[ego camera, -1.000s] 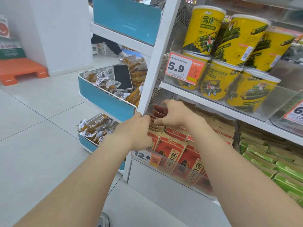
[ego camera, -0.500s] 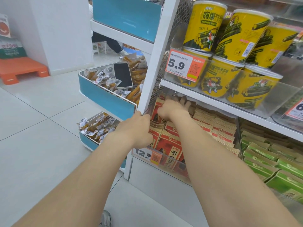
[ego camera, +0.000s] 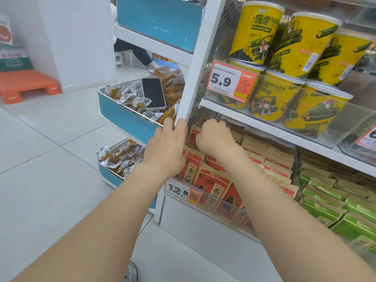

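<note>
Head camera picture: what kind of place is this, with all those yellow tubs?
Most likely a small shop: orange-and-white price tags sit on the white shelves, tall yellow round snack tubs stand in rows, and identical red paper snack packets are stacked below.

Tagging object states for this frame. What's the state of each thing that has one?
left hand, gripping the white shelf post
right hand, fingers curled over the rear red packets
red packets, upright in rows
phone, face up, screen dark, lying on snack packs in the blue bin
yellow tubs, lidded, stacked two high, top ones tilted
green packets, in rows, leaning back
</note>
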### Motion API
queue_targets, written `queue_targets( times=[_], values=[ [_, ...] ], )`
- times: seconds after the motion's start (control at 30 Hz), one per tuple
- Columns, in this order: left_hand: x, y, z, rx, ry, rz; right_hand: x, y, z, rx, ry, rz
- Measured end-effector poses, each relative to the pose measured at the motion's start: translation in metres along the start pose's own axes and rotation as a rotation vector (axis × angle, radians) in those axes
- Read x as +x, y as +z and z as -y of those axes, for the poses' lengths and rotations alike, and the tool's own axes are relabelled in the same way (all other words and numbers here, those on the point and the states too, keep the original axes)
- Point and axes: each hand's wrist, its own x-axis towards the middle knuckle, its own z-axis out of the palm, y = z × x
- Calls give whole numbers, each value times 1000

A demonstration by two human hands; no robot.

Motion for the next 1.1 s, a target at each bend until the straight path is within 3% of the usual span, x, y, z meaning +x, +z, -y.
queue_targets(
  times=[0.13, 0.27, 0.43, 0.6, 0.73, 0.93, 1.1],
  values=[
    [6, 5, -6, 137, -12, -85, -29, -7, -23, 7, -28, -67],
    [11, 13, -24, 235, 88, -128, -46, -4, -42, 2, -15, -51],
    [13, 20, -45, 167, 137, -31, -63, 11, -66, 129, -67, -64],
    [13, 11, -49, 63, 90, 31, -71, 6, -83, 188, -145, -234],
    [4, 4, -46, -38, 64, 62, -86, 1, -88, 282, -294, -156],
    [-12, -7, -49, -120, 2, 216, -97, 10, -95, -21, -362, -81],
    [-20, -16, -50, -171, -104, 322, -101, 15, -96, 79, -331, -171]
  ],
)
